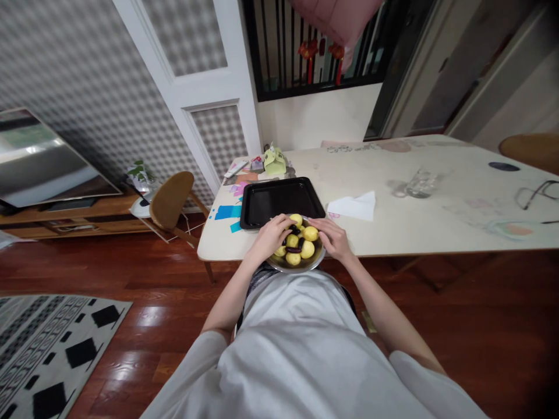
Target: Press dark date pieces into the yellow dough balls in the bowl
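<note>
A round metal bowl [315, 260] sits at the near edge of a pale table [437, 227], filled with several yellow-green round fruits [308, 249] and a few dark ones [293, 249]. My left hand [271, 234] rests on the bowl's left rim with fingers curled toward the fruit. On the right rim lies my right hand [333, 237], its fingers bent over the edge. Just behind the bowl lies an empty black baking tray [279, 201].
A white paper napkin [354, 206] lies right of the tray, a clear glass [420, 184] farther right, eyeglasses [535, 194] at the far right. Coloured paper scraps [227, 212] and a yellow-green box [274, 161] sit at the table's left end. A wooden chair [171, 201] stands left.
</note>
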A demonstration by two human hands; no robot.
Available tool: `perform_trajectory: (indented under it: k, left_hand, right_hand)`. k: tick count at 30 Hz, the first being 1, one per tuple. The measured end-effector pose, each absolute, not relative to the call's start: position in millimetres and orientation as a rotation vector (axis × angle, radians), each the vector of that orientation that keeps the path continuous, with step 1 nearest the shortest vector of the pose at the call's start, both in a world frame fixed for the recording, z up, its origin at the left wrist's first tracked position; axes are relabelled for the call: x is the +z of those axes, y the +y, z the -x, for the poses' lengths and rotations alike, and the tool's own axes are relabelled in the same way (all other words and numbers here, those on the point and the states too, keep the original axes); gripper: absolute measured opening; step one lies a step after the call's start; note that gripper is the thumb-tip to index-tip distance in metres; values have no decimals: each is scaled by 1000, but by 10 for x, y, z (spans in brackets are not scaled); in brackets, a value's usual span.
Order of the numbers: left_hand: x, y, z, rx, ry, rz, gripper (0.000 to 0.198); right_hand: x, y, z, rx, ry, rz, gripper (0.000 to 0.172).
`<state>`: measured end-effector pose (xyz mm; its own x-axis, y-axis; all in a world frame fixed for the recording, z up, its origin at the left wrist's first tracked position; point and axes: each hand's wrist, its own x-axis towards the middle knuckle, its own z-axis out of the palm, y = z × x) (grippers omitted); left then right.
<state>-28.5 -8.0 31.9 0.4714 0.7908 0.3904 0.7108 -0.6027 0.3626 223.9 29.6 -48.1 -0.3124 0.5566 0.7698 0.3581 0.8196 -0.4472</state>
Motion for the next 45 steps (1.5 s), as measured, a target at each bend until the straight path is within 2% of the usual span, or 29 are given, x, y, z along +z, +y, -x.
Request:
perform_trajectory:
  k: [7,12,18,29,45]
  left_hand:
    - [330,-20,301,735,1377,-2629,24]
    - [521,-17,287,656,1412,-2657,29]
    - [660,1,427,675,1439,-2655,34]
    - [349,373,992,752,1702,-2449,33]
    - [-75,604,1169,417,1826,-2362,39]
  right_hand:
    - [-469,352,-2270,271,-2065,708,55]
    - [-515,522,-2299,282,-2052,779,64]
    - [-575,576,-2315,277,-2070,839,66]
    - [-579,576,-2320,261,-2079,824,64]
    - [-552,561,-2308,258,-2075,815,64]
